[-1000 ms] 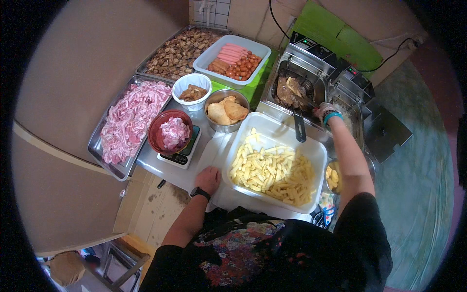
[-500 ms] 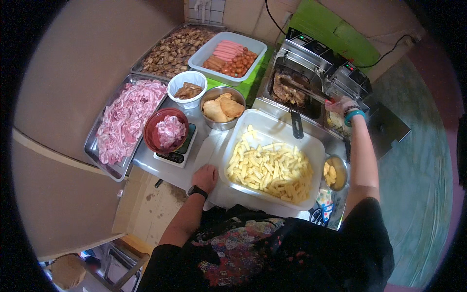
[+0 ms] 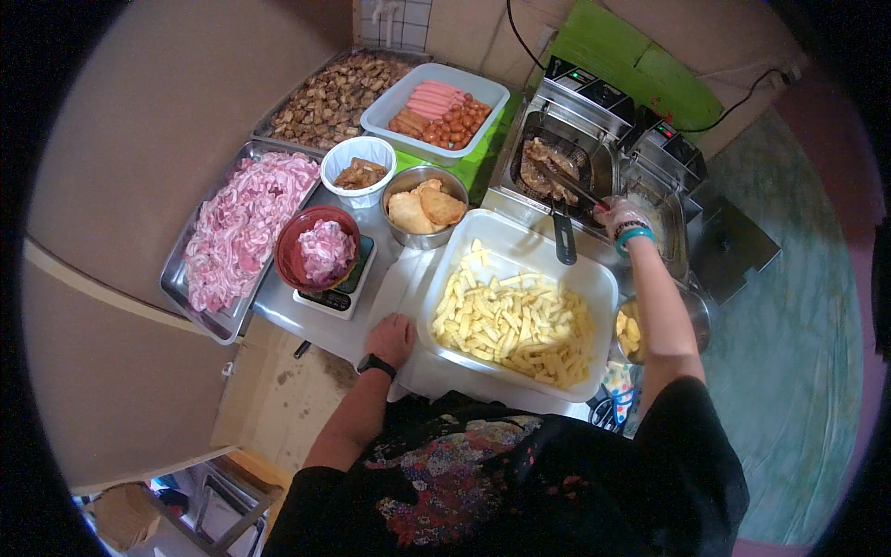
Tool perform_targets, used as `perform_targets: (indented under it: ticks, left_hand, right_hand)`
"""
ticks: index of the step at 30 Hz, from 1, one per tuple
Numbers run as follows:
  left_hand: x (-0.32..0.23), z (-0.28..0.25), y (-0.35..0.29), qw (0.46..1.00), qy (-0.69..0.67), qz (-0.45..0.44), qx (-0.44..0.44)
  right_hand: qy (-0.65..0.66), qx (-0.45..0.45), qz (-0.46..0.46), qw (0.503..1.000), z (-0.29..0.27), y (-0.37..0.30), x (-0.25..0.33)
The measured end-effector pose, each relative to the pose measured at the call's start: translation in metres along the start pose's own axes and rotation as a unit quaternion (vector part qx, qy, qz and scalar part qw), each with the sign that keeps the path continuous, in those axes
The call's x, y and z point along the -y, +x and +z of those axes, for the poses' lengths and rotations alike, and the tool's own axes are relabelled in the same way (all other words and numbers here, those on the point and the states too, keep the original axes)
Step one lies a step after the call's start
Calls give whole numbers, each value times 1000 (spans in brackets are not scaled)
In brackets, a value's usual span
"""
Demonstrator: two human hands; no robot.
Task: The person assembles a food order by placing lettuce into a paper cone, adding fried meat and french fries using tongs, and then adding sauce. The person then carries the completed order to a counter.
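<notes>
1. My right hand was in the upper right of the frame. Its fingers were wrapped tight around some tongs.
2. The long ends of the tongs were at the brown food. That food was in a black wire basket, inside the metal fryer.
3. The basket's black handle stuck out over the top edge of a big white tub. The tub was full of pale yellow fries, right of the middle.
4. My left hand rested just left of that tub, near the front edge of the tabletop. Its fingers were a bit bent, but I couldn't tell how open they were or if they had hold of anything.
5. Left of the middle, a red-brown bowl with pink meat sat on a scale.
6. A steel bowl of flat golden pieces was near the tub's top left corner.
7. In the upper middle, a grey tub held pink sausages.
</notes>
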State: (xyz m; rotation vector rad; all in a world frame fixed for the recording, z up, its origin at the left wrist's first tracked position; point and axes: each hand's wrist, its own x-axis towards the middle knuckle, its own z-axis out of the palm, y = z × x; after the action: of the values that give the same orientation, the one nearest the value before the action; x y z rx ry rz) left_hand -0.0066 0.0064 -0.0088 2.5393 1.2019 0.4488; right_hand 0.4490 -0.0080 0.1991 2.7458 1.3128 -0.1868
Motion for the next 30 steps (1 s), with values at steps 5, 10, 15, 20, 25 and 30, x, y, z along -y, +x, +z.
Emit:
perform_targets:
  ticks: [5, 10, 15, 20, 25, 30]
  left_hand:
    - [-2, 2, 1, 1000, 7, 1, 9]
    - [-3, 1, 2, 1000, -1, 9, -20]
    - [-4, -2, 3, 1000, 16, 1, -2]
    - [-5, -3, 1, 1000, 24, -4, 13]
    - [-6, -3, 0, 999, 22, -7, 26]
    - [-7, 0, -1, 999, 24, -19, 34]
  right_hand:
    - [110, -55, 53, 991, 11, -38, -10]
    - [130, -46, 106, 985, 18, -65, 4]
    - [140, -49, 165, 975, 28, -75, 17]
    - [133, -59, 128, 981, 36, -79, 15]
    - [134, -88, 125, 979, 46, -77, 13]
    - [151, -58, 152, 975, 46, -78, 17]
